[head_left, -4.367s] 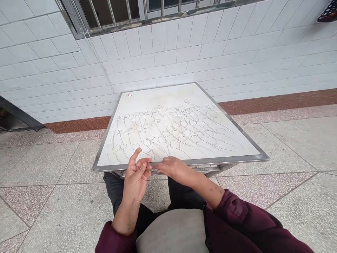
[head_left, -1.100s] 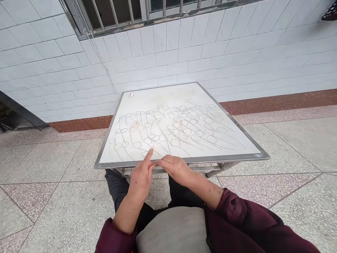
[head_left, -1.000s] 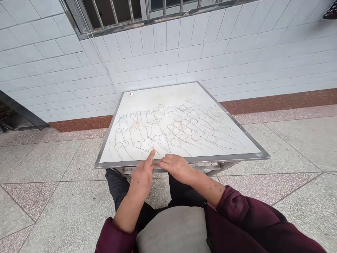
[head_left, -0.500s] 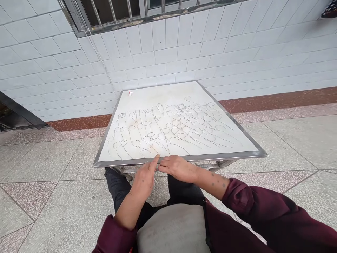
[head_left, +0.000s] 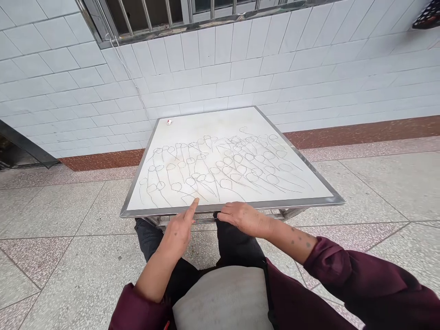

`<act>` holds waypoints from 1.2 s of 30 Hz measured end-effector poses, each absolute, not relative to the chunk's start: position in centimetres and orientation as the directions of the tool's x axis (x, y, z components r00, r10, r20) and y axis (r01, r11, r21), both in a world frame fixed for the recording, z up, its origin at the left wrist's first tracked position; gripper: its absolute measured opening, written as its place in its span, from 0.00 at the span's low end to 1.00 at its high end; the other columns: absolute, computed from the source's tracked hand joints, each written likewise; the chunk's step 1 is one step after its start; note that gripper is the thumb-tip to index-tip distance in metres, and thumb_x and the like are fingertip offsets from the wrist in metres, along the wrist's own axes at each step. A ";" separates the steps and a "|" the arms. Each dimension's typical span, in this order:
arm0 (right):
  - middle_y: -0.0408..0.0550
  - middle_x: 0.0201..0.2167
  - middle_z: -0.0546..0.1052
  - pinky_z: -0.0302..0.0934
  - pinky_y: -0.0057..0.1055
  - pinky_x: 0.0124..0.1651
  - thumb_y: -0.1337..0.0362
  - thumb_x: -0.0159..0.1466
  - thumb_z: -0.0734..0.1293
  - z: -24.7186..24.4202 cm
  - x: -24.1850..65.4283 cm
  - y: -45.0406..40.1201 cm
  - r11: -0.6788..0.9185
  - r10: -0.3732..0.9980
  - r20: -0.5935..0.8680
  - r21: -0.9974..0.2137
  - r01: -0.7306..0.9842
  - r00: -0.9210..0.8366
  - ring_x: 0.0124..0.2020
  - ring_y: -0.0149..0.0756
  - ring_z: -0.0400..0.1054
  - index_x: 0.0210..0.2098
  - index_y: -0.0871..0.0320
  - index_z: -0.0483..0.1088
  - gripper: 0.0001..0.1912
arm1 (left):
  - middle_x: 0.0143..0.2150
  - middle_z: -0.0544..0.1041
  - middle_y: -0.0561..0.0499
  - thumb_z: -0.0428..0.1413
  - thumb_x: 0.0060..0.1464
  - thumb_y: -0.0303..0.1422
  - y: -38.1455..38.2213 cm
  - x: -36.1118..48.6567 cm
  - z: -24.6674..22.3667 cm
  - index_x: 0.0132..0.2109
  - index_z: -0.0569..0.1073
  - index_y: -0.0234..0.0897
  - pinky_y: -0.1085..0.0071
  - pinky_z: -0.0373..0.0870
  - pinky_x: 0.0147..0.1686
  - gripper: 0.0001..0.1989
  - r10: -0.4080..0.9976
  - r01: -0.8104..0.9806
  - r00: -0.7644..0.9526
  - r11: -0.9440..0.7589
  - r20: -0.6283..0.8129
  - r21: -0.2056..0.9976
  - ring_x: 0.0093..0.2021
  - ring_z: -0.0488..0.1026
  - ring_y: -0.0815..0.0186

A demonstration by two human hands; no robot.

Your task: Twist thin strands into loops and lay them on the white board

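Observation:
Many thin dark loops with long loose tails, like bent wire or thread (head_left: 226, 184), lie in rough rows on a white-topped table (head_left: 206, 120) with a metal rim. My left hand (head_left: 178, 231) is at the near rim, one finger stretched out over the edge by the nearest loops; its other fingers are mostly hidden beneath. To its right, my right hand (head_left: 242, 217) rests against the rim, its fingers curled and pressed together. Whatever those fingers hold, if anything, is hidden or too thin to make out. A gap separates the two hands.
A small white-and-red object (head_left: 169, 122) lies at the table's far left corner. Behind the table rises a white tiled wall (head_left: 220, 73) with a barred window (head_left: 154, 16). My knees (head_left: 237, 247) are under the near edge, above a speckled floor (head_left: 96, 270).
My hands, almost touching before, have moved apart: the left a little to the left, the right slightly to the right. The loops on the table look the same.

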State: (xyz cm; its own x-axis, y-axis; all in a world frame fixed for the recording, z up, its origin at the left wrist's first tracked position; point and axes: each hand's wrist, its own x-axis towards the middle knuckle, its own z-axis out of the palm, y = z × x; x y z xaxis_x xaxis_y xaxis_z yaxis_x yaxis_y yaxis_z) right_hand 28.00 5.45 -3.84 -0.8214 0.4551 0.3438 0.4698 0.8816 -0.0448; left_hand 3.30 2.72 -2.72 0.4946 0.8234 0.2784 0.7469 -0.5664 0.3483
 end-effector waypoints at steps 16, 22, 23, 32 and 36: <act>0.48 0.36 0.77 0.64 0.31 0.41 0.62 0.70 0.59 -0.6 27.7 6.1 0.652 0.755 0.447 -0.586 0.480 -0.480 0.38 0.35 0.71 0.40 0.56 0.72 0.10 | 0.31 0.69 0.55 0.44 0.63 0.27 3.6 0.2 2.1 0.70 0.40 0.46 0.71 0.67 0.32 0.33 0.779 0.734 0.579 -0.626 0.238 0.262 0.29 0.67 0.67; 0.46 0.32 0.77 0.64 0.30 0.37 0.63 0.67 0.63 -0.3 21.7 6.2 0.411 0.810 0.170 -0.847 0.336 -0.561 0.34 0.34 0.71 0.36 0.57 0.73 0.08 | 0.39 0.74 0.50 0.45 0.60 0.20 3.3 1.9 3.1 0.70 0.37 0.48 0.66 0.70 0.37 0.39 0.667 0.616 0.726 -0.739 0.167 0.273 0.37 0.71 0.64; 0.45 0.31 0.76 0.64 0.29 0.36 0.64 0.67 0.62 -0.8 21.3 6.1 0.348 0.824 0.147 -0.893 0.285 -0.547 0.33 0.33 0.70 0.35 0.58 0.72 0.08 | 0.41 0.75 0.49 0.45 0.59 0.19 3.3 2.0 3.1 0.70 0.36 0.49 0.65 0.70 0.38 0.40 0.651 0.600 0.741 -0.753 0.167 0.271 0.39 0.72 0.63; 0.39 0.25 0.70 0.61 0.26 0.27 0.50 0.62 0.65 -1.5 21.2 5.3 -0.064 0.947 -0.020 -0.990 -0.127 -0.320 0.23 0.26 0.64 0.31 0.57 0.65 0.16 | 0.47 0.74 0.47 0.54 0.59 0.27 3.1 3.4 0.4 0.68 0.52 0.51 0.58 0.71 0.45 0.33 0.759 0.578 0.376 -0.640 0.532 0.506 0.42 0.73 0.61; 0.40 0.26 0.72 0.62 0.26 0.28 0.49 0.61 0.67 -1.3 21.3 5.2 -0.067 0.958 -0.010 -0.980 -0.185 -0.288 0.24 0.26 0.66 0.31 0.57 0.67 0.17 | 0.49 0.73 0.45 0.55 0.59 0.32 2.0 4.9 -1.0 0.65 0.56 0.46 0.62 0.74 0.44 0.30 0.952 0.177 -0.032 -0.295 0.306 0.939 0.45 0.74 0.62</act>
State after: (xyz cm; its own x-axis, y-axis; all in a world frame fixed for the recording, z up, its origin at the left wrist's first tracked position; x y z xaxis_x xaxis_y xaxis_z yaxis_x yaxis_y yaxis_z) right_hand 21.30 5.23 -1.25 -0.2881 0.9576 -0.0105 -0.1854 -0.0665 -0.9804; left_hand 4.86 2.01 -0.98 -0.0325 0.9516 0.3056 0.1773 -0.2954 0.9388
